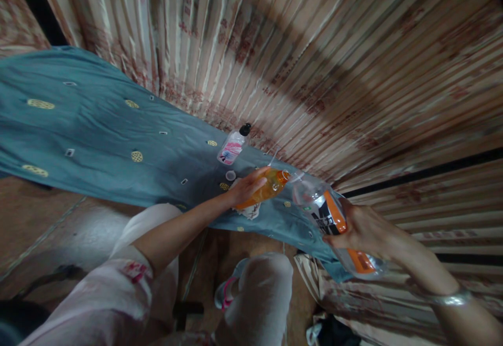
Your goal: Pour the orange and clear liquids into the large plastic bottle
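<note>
My left hand (248, 186) is wrapped round a bottle of orange liquid (271, 185), tilted with its neck toward the right. Closed round a larger clear plastic bottle (312, 194) with an orange, black and white label is my right hand (367, 231). That bottle leans over with its neck toward the orange one. The two mouths are close together; whether they touch I cannot tell. A small white round cap or cup (230, 176) lies left of my left hand. Beneath that hand a crumpled white patterned cloth (251, 211) shows in part.
A clear pump bottle (231, 148) with a black top and pink label stands behind. Blue-green cloth with yellow prints (98, 131) covers the narrow surface. A pleated curtain (314, 74) hangs along its far side. A dark bundle (336, 330) lies on the floor.
</note>
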Motion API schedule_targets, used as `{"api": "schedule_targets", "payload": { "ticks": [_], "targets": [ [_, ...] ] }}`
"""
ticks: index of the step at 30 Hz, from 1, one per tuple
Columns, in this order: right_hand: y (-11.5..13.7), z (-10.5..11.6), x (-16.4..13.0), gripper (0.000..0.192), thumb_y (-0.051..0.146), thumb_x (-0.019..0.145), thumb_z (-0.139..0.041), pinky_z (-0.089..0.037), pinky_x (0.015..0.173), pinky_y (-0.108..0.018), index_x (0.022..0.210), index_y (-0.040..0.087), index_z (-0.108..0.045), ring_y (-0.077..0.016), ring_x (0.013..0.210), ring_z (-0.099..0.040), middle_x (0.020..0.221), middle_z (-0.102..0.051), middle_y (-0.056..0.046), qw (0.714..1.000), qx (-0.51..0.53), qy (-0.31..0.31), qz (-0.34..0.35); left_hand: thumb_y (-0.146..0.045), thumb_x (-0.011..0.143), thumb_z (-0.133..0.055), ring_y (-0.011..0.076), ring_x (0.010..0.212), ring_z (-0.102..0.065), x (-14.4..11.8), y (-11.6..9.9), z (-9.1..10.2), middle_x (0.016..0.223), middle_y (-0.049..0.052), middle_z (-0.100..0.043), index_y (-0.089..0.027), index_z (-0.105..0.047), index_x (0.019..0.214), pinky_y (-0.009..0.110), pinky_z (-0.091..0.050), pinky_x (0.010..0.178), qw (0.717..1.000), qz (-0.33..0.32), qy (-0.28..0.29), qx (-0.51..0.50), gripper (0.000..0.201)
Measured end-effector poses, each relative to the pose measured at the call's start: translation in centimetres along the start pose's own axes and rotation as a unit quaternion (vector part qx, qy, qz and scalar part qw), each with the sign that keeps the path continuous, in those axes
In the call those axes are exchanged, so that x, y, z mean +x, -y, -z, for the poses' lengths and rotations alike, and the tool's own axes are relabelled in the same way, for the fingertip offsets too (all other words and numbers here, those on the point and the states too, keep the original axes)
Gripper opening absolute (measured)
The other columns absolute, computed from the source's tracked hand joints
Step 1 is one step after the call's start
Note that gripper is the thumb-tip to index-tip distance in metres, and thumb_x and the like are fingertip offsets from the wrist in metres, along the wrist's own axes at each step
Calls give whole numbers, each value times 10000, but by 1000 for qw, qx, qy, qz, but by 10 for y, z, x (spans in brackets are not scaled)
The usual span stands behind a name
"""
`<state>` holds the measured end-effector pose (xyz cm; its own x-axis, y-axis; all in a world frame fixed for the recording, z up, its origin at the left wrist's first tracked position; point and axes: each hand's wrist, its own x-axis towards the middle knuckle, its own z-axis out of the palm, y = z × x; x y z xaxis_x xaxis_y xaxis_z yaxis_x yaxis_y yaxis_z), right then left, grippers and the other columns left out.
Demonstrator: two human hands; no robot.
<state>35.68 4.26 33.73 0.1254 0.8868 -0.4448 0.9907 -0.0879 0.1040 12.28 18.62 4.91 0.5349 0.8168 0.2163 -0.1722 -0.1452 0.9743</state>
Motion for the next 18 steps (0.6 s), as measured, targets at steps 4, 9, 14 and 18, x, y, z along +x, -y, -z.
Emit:
{"api": "schedule_targets", "payload": {
  "ticks": [4,9,14,18],
  "targets": [
    [1,1,0,463,572,718,-846,-415,658,-394,727,374,-428,-188,660,-423,663,-406,84,1000,0,-14,3,-805,1160,-604,440,1914,-562,-1,-1,0,2051,108,-615,-223,-626,1919,536,-374,1657,1000,0,-2,7,956],
    [2,2,-1,421,533,735,-852,-431,658,-392,775,362,-469,-196,663,-467,666,-431,86,1000,3,-9,-6,-791,1174,-615,439,1918,-548,-1,-2,0,2052,103,-614,-213,-610,1925,538,-357,1661,1000,2,-2,7,948],
    [4,3,-1,472,504,745,-895,-416,640,-384,742,367,-443,-191,647,-462,654,-418,89,1000,-1,-12,-4,-791,1175,-611,449,1916,-557,1,-1,-1,2055,117,-608,-212,-631,1910,543,-383,1654,1000,1,-5,3,936],
    [4,2,-2,497,485,781,-877,-352,605,-377,727,379,-395,-182,622,-408,626,-355,101,1000,2,-8,7,-795,1180,-619,435,1914,-557,0,2,-2,2049,125,-615,-227,-605,1919,570,-404,1640,1000,-1,0,-12,932]
  ]
}}
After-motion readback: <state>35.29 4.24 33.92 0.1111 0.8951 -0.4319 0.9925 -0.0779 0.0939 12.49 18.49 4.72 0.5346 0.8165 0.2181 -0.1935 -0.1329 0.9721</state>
